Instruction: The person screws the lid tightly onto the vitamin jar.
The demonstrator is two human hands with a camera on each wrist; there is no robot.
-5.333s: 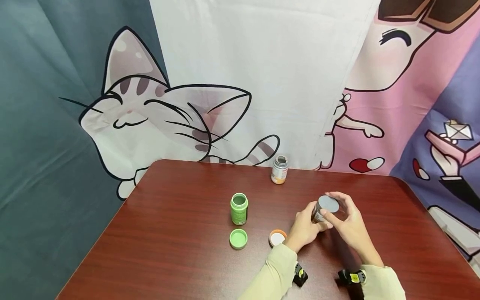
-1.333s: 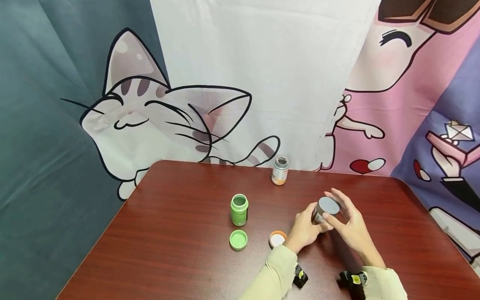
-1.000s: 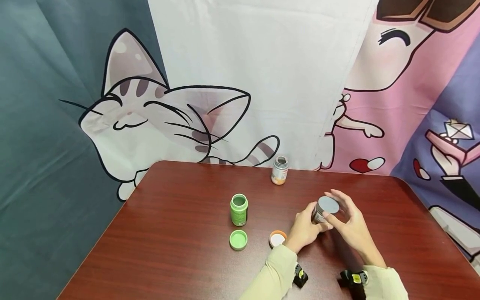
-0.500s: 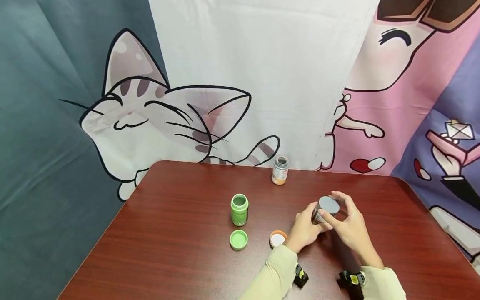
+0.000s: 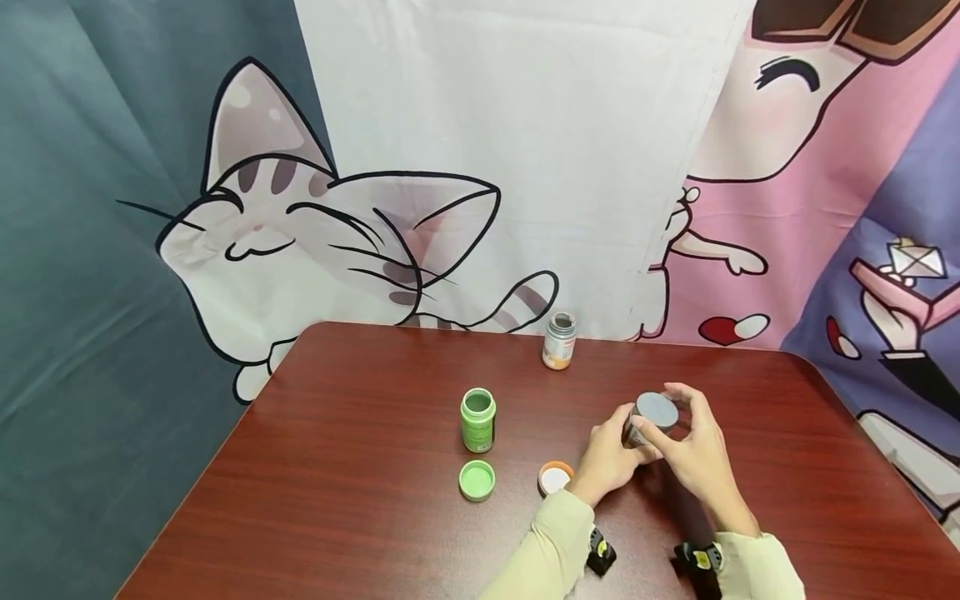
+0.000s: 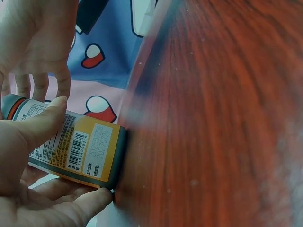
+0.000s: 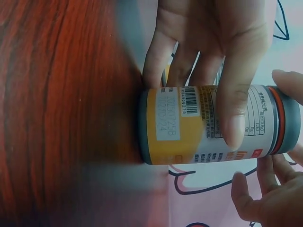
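Note:
A grey-capped supplement bottle (image 5: 637,436) with a white and yellow label stands on the table at the right. My left hand (image 5: 609,460) grips its body, thumb across the label in the right wrist view. My right hand (image 5: 701,454) is at the grey cap (image 5: 657,411), thumb on the near side and fingers curving round the far side. An orange ring (image 7: 279,120) shows just below the cap. In the left wrist view, the bottle's yellow label (image 6: 97,149) with its barcode faces the camera, and the left hand hides part of the body.
An uncapped green bottle (image 5: 478,423) stands left of the hands, its green lid (image 5: 477,480) upturned in front. An orange-rimmed lid (image 5: 556,477) lies beside the left wrist. An uncapped grey bottle (image 5: 558,343) stands at the table's (image 5: 337,517) back edge, before a printed curtain.
My right hand has turned a little about the cap, its thumb and wrist shifting left. My left hand and the bottle keep their place. Everything else on the table is as before.

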